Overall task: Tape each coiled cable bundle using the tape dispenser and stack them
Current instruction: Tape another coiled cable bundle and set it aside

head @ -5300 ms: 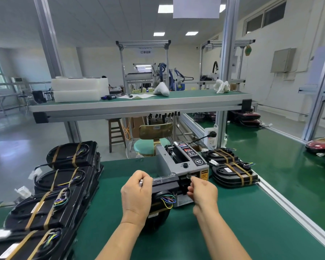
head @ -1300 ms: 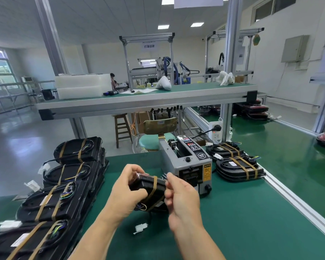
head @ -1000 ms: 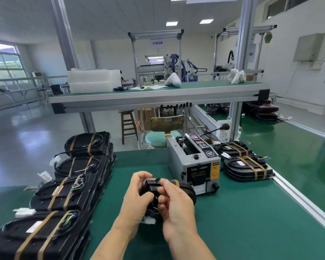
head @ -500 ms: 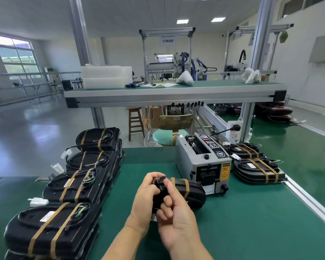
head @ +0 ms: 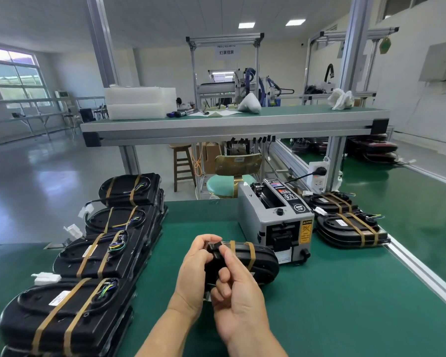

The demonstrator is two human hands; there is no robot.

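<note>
I hold a black coiled cable bundle (head: 258, 261) on edge above the green table, two brown tape strips across its top. My left hand (head: 195, 273) grips its near left end. My right hand (head: 236, 292) pinches the same end from the right, thumb on the black block at the top. The grey tape dispenser (head: 276, 220) stands just behind the bundle. Stacks of taped black bundles (head: 93, 251) run along the left side of the table. Two more taped bundles (head: 345, 225) lie right of the dispenser.
The green table (head: 345, 305) has an aluminium rail along its right edge. An upper shelf (head: 229, 124) on aluminium posts spans the back, with white boxes and cloths on it. A wall socket (head: 318, 176) powers the dispenser. A teal stool (head: 224, 184) stands behind the table.
The bundle came away from the dispenser's mouth with tape on it. Both hands turned it on edge and brought it lower, toward me. The view has swung left.
</note>
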